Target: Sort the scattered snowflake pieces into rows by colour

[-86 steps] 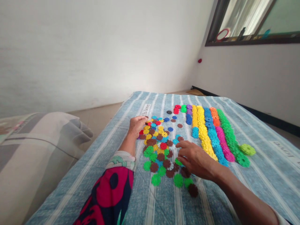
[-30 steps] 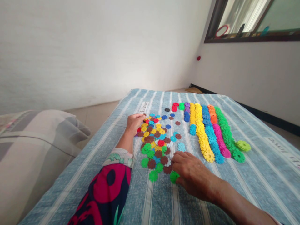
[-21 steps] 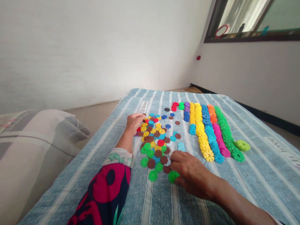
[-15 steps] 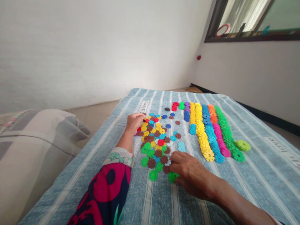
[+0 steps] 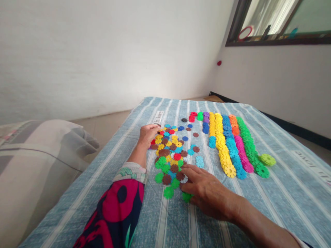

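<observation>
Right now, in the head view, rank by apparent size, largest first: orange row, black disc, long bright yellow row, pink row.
1. Long bright yellow row
2. Pink row, though nearer the camera than orange
3. Orange row
4. Black disc

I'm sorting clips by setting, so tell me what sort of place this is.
Probably a room in a home: colourful toy-like discs lie on a striped cloth, and a curtain shows at the window.
</observation>
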`<state>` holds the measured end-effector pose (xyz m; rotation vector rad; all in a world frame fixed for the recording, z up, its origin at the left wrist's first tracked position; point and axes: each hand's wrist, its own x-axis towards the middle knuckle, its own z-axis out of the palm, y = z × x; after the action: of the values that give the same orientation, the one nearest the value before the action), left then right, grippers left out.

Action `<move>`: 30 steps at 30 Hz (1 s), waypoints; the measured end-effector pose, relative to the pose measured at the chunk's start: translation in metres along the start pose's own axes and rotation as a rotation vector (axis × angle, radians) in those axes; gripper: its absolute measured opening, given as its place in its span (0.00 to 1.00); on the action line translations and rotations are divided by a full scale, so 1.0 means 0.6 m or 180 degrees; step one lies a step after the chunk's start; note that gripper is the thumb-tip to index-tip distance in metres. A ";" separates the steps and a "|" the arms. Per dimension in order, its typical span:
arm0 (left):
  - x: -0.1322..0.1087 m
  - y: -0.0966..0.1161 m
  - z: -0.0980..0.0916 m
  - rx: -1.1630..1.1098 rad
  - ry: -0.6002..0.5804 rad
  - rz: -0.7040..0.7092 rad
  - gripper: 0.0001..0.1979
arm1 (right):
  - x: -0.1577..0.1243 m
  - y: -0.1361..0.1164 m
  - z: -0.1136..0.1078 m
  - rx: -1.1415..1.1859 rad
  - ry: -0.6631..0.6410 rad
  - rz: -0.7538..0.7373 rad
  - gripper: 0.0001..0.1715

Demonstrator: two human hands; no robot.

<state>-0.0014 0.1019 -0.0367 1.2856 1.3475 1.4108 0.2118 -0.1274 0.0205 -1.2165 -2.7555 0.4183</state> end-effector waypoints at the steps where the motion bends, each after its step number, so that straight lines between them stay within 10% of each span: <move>1: 0.000 0.000 0.000 0.0002 -0.0003 -0.0001 0.14 | 0.000 0.000 0.000 0.0013 -0.0018 -0.0008 0.08; 23: -0.005 0.009 -0.005 0.0001 -0.0043 -0.0036 0.13 | -0.002 -0.025 0.002 -0.0524 0.0044 0.0046 0.10; 30: -0.002 0.009 -0.011 0.0115 0.0030 -0.0003 0.13 | 0.010 0.024 -0.052 -0.0136 -0.0106 0.0293 0.02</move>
<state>-0.0068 0.0986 -0.0308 1.3033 1.3853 1.3993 0.2241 -0.1075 0.0461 -1.3630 -2.7577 0.3933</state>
